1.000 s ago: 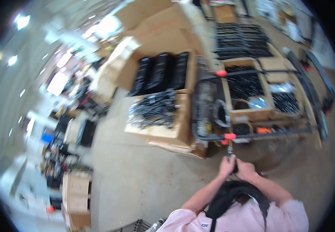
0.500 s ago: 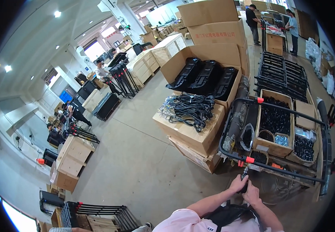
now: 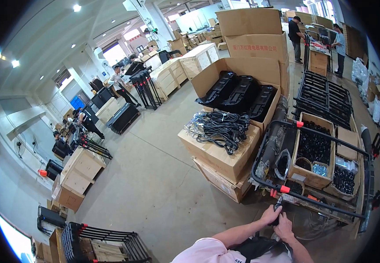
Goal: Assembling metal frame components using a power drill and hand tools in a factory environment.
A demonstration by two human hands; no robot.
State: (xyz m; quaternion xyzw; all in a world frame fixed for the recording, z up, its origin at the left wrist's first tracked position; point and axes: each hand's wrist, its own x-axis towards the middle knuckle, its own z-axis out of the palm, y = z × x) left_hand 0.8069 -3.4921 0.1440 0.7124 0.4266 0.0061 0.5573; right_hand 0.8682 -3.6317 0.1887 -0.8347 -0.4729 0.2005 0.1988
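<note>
The small dark tool (image 3: 278,205) the left hand (image 3: 269,215) and right hand (image 3: 283,228) close around is mostly covered by fingers; its kind is too small to tell. At six o'clock, both forearms run off the lower edge. At three o'clock, the black frame (image 3: 312,202) bends into the dark rim. The bagged parts (image 3: 283,163) inside blur together.

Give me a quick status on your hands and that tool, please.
Left hand and right hand together on a small hand tool. Tip up by black frame bar. Grip detail unclear.
</note>
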